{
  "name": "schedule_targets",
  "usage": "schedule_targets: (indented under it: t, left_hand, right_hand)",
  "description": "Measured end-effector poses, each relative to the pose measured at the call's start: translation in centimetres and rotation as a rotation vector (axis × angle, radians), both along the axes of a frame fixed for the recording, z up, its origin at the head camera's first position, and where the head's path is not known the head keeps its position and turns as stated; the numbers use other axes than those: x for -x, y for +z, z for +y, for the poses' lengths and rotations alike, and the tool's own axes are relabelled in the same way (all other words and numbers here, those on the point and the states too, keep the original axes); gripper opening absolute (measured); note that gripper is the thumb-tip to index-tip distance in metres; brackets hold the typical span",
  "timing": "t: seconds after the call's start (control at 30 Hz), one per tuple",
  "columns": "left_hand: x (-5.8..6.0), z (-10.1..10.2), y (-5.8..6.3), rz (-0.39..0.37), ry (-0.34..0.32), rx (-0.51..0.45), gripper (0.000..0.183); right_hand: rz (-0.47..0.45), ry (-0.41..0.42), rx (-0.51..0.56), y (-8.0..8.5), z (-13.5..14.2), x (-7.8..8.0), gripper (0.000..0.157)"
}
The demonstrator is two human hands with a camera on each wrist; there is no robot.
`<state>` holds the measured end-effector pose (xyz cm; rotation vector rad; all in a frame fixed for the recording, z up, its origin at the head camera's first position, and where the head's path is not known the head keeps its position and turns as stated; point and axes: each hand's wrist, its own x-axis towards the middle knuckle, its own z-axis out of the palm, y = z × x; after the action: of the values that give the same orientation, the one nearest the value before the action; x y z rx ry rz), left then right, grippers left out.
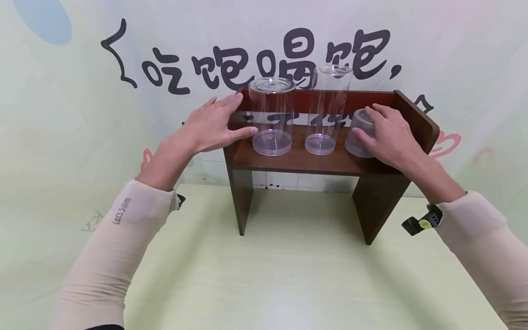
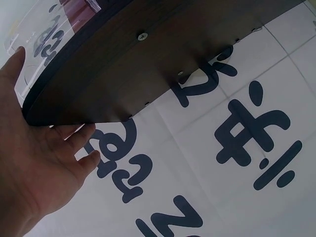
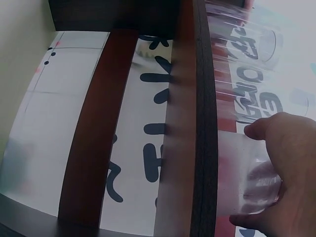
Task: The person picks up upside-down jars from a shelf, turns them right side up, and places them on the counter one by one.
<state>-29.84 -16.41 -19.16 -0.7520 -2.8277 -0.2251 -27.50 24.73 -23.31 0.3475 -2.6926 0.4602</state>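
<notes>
Three clear cylindrical jars stand in a row on a dark brown wooden shelf (image 1: 264, 161): a wide tall jar (image 1: 272, 110), a slim tall jar (image 1: 328, 103) and a short, cloudier jar (image 1: 358, 130). My left hand (image 1: 212, 123) is at the shelf's left side panel (image 2: 98, 74). Its fingers are extended along that panel, and the thumb reaches in beside the wide jar; whether it touches the jar is unclear. At the right end, my right hand (image 1: 389, 133) holds the short jar, its fingers and thumb on opposite sides of it, as the right wrist view shows.
The shelf stands on a pale table (image 1: 288, 275) against a white printed backdrop (image 1: 185, 27) with large black characters. Its right side panel (image 1: 416, 117) rises just beyond my right hand. A red-brown back rail (image 1: 371, 97) runs behind the jars.
</notes>
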Motion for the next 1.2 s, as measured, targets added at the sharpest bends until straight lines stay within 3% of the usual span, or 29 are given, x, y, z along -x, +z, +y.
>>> schedule_targets:
  t: [0.53,1.0,1.2]
  left_hand:
    - [0.1,0.1,-0.2,0.012,-0.014,-0.015,0.103]
    - [0.0,0.1,-0.1,-0.002,-0.011,-0.01,0.103]
    - [-0.1,0.0,-0.2,-0.028,0.021,-0.027,0.102]
  right_hand:
    - [0.055,0.02,0.003,-0.2,0.2,-1.6,0.07]
    - [0.174,0.08,0.061,-0.4,-0.5,-5.1,0.065]
    - [0.197,0.104,0.097,-0.4,-0.9,-6.8,0.064]
